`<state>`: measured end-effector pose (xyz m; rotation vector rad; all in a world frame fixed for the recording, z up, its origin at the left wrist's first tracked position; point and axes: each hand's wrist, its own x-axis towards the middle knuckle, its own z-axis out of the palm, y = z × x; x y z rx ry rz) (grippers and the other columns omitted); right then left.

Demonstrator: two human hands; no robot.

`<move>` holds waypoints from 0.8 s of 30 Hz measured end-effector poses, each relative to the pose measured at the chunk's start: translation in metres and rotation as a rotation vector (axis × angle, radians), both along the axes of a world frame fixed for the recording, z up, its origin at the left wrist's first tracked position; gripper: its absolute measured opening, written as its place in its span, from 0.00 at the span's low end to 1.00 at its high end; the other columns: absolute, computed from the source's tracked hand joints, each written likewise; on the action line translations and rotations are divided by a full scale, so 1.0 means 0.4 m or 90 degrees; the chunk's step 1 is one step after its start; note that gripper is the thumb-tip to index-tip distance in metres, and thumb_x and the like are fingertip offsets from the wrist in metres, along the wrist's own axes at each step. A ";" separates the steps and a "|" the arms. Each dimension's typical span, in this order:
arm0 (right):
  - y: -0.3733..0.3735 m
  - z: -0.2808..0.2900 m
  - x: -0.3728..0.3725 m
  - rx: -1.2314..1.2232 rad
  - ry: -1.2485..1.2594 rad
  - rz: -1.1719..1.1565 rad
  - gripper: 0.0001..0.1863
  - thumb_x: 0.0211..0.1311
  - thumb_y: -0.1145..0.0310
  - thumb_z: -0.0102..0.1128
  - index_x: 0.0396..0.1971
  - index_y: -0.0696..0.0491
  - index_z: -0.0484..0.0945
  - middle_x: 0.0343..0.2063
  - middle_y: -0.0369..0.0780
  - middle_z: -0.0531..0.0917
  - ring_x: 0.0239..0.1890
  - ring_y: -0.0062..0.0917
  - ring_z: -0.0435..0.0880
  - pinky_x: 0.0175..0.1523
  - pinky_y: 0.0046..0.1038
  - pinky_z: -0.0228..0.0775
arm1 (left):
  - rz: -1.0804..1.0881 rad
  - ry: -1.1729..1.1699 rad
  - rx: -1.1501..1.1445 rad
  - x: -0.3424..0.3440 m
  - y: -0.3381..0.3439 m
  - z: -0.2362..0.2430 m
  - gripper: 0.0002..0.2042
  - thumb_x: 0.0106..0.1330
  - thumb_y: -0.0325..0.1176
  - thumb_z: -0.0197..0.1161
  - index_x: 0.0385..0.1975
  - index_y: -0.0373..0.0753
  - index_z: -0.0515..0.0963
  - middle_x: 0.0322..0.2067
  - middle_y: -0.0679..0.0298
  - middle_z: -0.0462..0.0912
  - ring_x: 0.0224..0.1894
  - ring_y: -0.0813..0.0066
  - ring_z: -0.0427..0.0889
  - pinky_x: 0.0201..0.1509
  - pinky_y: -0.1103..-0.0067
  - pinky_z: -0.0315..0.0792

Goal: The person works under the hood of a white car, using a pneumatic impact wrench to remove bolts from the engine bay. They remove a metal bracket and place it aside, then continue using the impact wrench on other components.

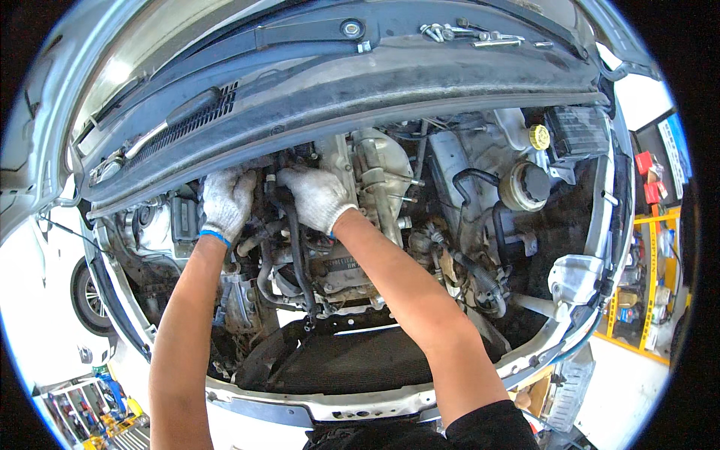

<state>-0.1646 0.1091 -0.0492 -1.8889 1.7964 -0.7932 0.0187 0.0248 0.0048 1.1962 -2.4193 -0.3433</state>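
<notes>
I lean over the open engine bay of a white car. My left hand (226,201), in a white knit glove with a blue cuff, reaches deep toward the back of the engine (352,262), just under the cowl panel (360,90). My right hand (319,196), gloved the same way, sits close beside it and is curled around the top of a black hose (296,255) that runs down the engine's front. What my left fingers touch is hidden in shadow.
Several sockets and wrench pieces (469,34) lie on the cowl near the wiper arm (300,34). A yellow cap (538,136), a black-capped reservoir (525,186) and a white tank (576,276) stand at right. A yellow shelf (649,285) stands beyond the fender.
</notes>
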 end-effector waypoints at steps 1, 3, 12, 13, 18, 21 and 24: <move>-0.002 0.001 -0.001 -0.003 -0.013 -0.005 0.20 0.58 0.71 0.60 0.51 0.46 0.84 0.40 0.51 0.87 0.45 0.48 0.87 0.51 0.47 0.80 | 0.004 0.016 -0.003 0.000 0.001 -0.001 0.13 0.66 0.36 0.63 0.44 0.37 0.86 0.46 0.47 0.85 0.52 0.44 0.80 0.60 0.59 0.70; -0.006 -0.003 -0.006 -0.007 -0.040 -0.014 0.19 0.57 0.71 0.61 0.50 0.46 0.84 0.40 0.51 0.88 0.44 0.48 0.88 0.50 0.47 0.80 | 0.012 0.023 0.005 -0.002 0.004 0.002 0.13 0.65 0.36 0.63 0.44 0.37 0.86 0.45 0.47 0.85 0.51 0.44 0.80 0.60 0.59 0.70; -0.013 -0.045 0.004 -0.078 -0.077 -0.022 0.18 0.57 0.69 0.60 0.49 0.45 0.85 0.40 0.51 0.88 0.43 0.48 0.87 0.50 0.47 0.80 | -0.012 0.016 -0.057 -0.008 -0.001 0.003 0.13 0.63 0.36 0.62 0.41 0.37 0.86 0.41 0.45 0.86 0.48 0.40 0.82 0.54 0.57 0.74; -0.015 -0.037 0.006 -0.064 -0.062 -0.026 0.19 0.58 0.68 0.60 0.50 0.44 0.85 0.40 0.50 0.88 0.43 0.48 0.87 0.50 0.47 0.80 | -0.013 0.012 -0.072 -0.005 -0.004 -0.001 0.13 0.63 0.36 0.62 0.41 0.37 0.86 0.41 0.45 0.86 0.48 0.41 0.82 0.54 0.57 0.74; -0.013 -0.045 0.002 -0.076 -0.026 -0.023 0.19 0.58 0.62 0.67 0.51 0.43 0.85 0.41 0.47 0.88 0.44 0.45 0.87 0.51 0.42 0.80 | 0.032 -0.022 -0.040 -0.018 0.007 0.011 0.12 0.62 0.37 0.63 0.39 0.37 0.87 0.40 0.45 0.87 0.47 0.40 0.83 0.53 0.58 0.76; -0.006 -0.030 -0.002 -0.061 -0.050 -0.034 0.19 0.59 0.62 0.67 0.52 0.42 0.85 0.42 0.47 0.88 0.45 0.45 0.87 0.51 0.42 0.80 | 0.043 -0.017 -0.073 -0.013 0.000 -0.002 0.12 0.61 0.38 0.63 0.37 0.37 0.87 0.38 0.45 0.86 0.45 0.40 0.83 0.51 0.57 0.76; -0.014 -0.039 0.002 -0.066 -0.025 -0.026 0.19 0.58 0.63 0.65 0.52 0.42 0.85 0.44 0.47 0.88 0.46 0.46 0.87 0.51 0.43 0.80 | -0.003 0.040 -0.065 -0.020 0.001 0.006 0.12 0.60 0.38 0.64 0.35 0.36 0.86 0.37 0.45 0.86 0.44 0.40 0.83 0.49 0.56 0.75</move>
